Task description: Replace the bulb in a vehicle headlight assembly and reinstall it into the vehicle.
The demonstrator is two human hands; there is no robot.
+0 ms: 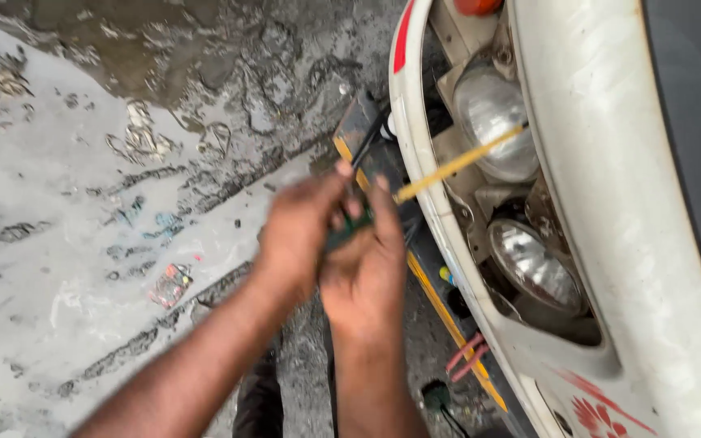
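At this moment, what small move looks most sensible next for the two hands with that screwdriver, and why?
Probably steady the screwdriver and guide its tip to a fixing beside the upper headlamp. Both the left hand and the right hand grip the green handle, blurred. The yellow shaft already crosses the lamp, which sits exposed inside the white body panel. No screw can be made out.
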